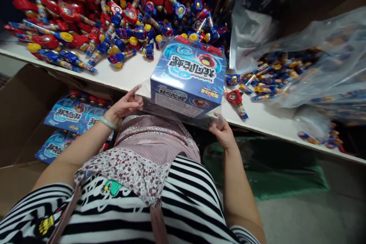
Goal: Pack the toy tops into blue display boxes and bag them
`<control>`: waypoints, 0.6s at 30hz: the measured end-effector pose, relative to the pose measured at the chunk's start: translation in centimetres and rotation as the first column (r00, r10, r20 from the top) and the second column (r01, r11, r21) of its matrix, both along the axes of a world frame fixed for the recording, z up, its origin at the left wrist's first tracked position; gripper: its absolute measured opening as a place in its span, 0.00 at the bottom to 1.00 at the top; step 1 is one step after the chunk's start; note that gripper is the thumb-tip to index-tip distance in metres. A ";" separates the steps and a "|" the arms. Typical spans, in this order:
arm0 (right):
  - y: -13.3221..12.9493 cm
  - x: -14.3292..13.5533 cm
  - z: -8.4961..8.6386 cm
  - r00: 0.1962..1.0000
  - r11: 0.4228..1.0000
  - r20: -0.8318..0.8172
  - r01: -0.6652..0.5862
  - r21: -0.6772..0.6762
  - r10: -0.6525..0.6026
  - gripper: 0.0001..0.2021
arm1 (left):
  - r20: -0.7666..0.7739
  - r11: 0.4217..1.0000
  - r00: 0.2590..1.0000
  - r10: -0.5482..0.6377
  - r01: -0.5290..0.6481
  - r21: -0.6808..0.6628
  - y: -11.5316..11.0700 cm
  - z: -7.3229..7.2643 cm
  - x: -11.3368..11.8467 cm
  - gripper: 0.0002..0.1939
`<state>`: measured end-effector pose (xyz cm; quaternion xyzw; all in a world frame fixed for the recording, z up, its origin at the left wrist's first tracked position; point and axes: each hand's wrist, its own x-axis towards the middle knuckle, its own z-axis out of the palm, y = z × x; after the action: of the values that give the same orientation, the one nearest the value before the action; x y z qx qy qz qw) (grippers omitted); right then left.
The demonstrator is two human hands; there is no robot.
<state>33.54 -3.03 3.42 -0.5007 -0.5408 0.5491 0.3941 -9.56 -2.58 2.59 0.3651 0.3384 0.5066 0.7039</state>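
Note:
A blue printed box (187, 72) stands at the front edge of the white table, its lettering upside down from where I look. Clear plastic wrap (162, 111) surrounds the box, and its loose edge stretches toward me. On the left, my left hand (126, 106), with a pale bangle on the wrist, pinches one corner of this wrap. My right hand (223, 131) grips the opposite corner, just below the box's right side. Behind the box, a large heap of red and blue toy watches (131, 13) covers the table, with some lying against the box.
At the right lie a red toy watch (235, 98) and a clear bag (323, 61) spilling small blue and yellow toys (268, 78). Below left, an open carton (17, 122) contains similar blue boxes (65, 114). A green sack (286, 179) is under the table at the right.

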 end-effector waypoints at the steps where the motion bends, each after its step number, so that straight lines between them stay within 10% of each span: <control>1: 0.4 0.0 0.2 0.998 1.000 0.068 0.005 0.015 -0.006 0.32 | -0.054 1.000 0.999 0.005 -0.003 0.028 0.5 -0.1 -0.4 0.43; 7: 2.4 -0.1 1.4 0.911 0.987 0.403 0.026 0.159 -0.088 0.14 | -0.569 0.956 0.806 0.163 0.013 0.293 3.7 1.0 -2.9 0.06; 11: 5.8 -0.8 1.3 0.833 0.958 0.539 -0.041 0.285 -0.125 0.12 | -0.634 0.920 0.715 0.296 -0.037 0.389 7.1 1.4 -2.0 0.08; 18: 13.1 -2.7 0.8 0.919 0.972 0.388 -0.146 0.185 0.065 0.23 | -0.579 0.959 0.764 0.284 -0.238 0.156 10.6 0.3 3.6 0.13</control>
<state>30.88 10.02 4.23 -0.5229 -0.6880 0.4022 0.3025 -5.99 7.99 2.94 0.4806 0.5706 0.4711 0.4707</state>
